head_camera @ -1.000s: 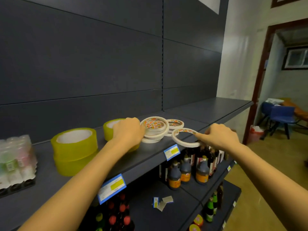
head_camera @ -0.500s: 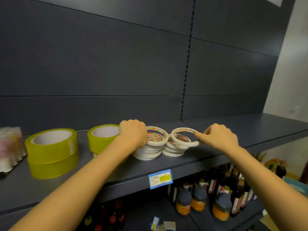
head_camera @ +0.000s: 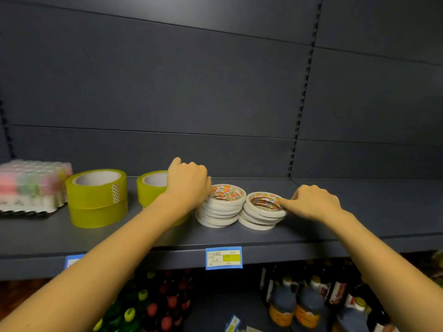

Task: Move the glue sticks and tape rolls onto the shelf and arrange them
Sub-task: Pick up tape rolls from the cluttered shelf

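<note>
Glue sticks: one shrink-wrapped pack of pastel sticks [head_camera: 31, 185], at the far left of the shelf [head_camera: 359, 207].
Yellow tape rolls: a left pile [head_camera: 97, 197] of two, well seen; a right pile [head_camera: 151, 188], also apparently two, its lower roll largely hidden by the left forearm.
White tape rolls: two piles just beside each other at mid-shelf, the left white pile [head_camera: 223, 207] of about seven and the right white pile [head_camera: 261, 214] of about five (edges too fine for a sure count).
Left hand [head_camera: 187, 185]: fingers curled, knuckles up, against the left side of the left white pile; fingertips hidden, so a hold cannot be told.
Right hand [head_camera: 311, 202]: forefinger laid on the rim of the right white pile's top roll, other fingers curled; thumb hidden, so a pinch cannot be told.
Surface: dark grey metal board, two blue price labels [head_camera: 224, 258] on its front edge.
Surroundings: grey back panel [head_camera: 167, 92]; dark bottles [head_camera: 285, 305] on the shelf below.
</note>
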Tool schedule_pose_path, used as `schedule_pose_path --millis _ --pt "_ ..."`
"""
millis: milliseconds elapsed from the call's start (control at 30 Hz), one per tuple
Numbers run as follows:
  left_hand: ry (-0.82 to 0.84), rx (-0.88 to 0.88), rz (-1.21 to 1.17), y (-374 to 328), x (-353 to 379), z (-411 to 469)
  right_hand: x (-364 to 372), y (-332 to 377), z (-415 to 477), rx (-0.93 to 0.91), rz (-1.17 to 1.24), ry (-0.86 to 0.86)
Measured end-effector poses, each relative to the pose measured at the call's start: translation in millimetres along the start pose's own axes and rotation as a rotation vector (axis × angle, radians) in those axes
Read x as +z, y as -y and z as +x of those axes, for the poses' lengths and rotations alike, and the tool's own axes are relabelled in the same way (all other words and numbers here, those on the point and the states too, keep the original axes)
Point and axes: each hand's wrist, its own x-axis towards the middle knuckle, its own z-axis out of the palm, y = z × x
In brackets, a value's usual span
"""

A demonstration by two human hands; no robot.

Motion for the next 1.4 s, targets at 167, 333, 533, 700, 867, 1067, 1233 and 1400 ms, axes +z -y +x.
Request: schedule_pose_path --millis 167,333,533,700,867,1067,1233,1400 --pt "-0.143 0.031 -0.056 30 -7 -20 -18 30 0 -0.155 -0.078 -0.293" --pt "-0.138 -0.09 -0.044 92 -13 -56 -24 117 -15 -0.59 0.244 -0.294" --pt "-0.053 -0.33 0.003 201 -20 -127 -11 244 -59 -0.99 0.351 -0.266" --pt "0.044 -0.512 0.071 288 -20 -197 12 349 -104 -1.19 0.326 -0.151" --pt "0.077 -0.587 0.096 375 -30 -260 27 449 -147 -1.286 0.339 -0.032" --pt "0.122 -0.623 0.149 482 -40 -328 38 565 -198 -1.334 0.331 0.041" --pt "0.168 -0.67 0.229 560 -45 -375 43 656 -236 -1.366 0.325 0.079" --pt "0.145 -0.744 0.227 627 -46 -405 47 737 -261 -1.382 0.321 0.12"
